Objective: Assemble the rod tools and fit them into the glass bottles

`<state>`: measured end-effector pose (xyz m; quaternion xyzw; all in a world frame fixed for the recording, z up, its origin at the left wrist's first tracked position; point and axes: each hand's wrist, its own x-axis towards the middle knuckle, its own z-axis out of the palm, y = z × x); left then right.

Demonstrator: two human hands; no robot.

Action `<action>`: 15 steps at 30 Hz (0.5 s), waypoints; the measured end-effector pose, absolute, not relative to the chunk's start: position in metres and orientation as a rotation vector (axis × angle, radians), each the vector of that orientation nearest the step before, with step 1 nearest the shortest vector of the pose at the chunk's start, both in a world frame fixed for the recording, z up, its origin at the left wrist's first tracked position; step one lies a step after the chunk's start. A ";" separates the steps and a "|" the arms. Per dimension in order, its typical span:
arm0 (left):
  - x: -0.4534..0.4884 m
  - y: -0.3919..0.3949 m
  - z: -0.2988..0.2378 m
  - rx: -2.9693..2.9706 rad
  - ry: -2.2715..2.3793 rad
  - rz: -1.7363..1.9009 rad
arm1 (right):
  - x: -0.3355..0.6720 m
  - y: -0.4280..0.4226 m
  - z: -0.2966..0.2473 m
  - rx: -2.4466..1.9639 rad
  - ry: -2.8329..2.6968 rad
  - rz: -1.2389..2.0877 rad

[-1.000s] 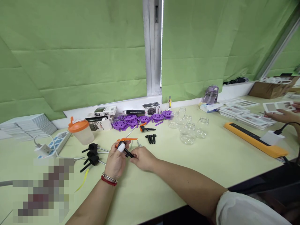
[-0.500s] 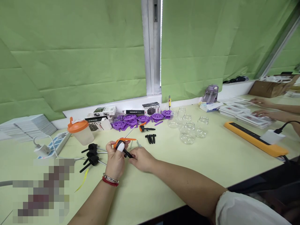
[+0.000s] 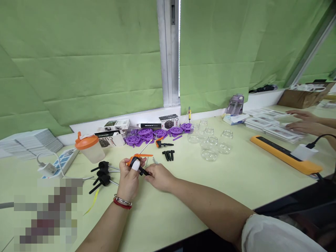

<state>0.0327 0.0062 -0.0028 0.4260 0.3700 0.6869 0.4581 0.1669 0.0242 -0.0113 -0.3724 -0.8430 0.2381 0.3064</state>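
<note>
My left hand (image 3: 130, 176), its thumb wrapped in white, grips an orange-and-black plastic part (image 3: 141, 155) with a thin metal rod sticking up from it. My right hand (image 3: 160, 176) has its fingers closed on the end of the black peg (image 3: 144, 171) that juts out of this part. Behind the hands lie a similar orange-and-black piece (image 3: 164, 144) and several loose black pegs (image 3: 168, 155). Left of my left hand are black funnel-shaped pieces (image 3: 103, 172) with metal rods. Small pale bits by my right fingers are partly hidden.
Purple wheel-shaped parts (image 3: 145, 133) and cup holder boxes (image 3: 112, 138) line the wall. An orange-lidded shaker cup (image 3: 89, 148) stands left, clear jars (image 3: 209, 150) right. Beyond an orange power strip (image 3: 283, 155), a co-worker's hands (image 3: 301, 124) touch flat packs (image 3: 267, 129).
My hands and the part in them stay almost the same. The co-worker's hands have shifted slightly over the flat packs.
</note>
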 end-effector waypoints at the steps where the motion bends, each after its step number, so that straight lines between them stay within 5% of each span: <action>1: 0.033 0.006 -0.002 1.056 0.909 1.684 | 0.167 0.025 -0.011 -0.988 -2.239 0.612; 15: 0.026 0.005 0.003 1.098 0.934 1.606 | 0.172 0.027 -0.009 -1.028 -2.294 0.477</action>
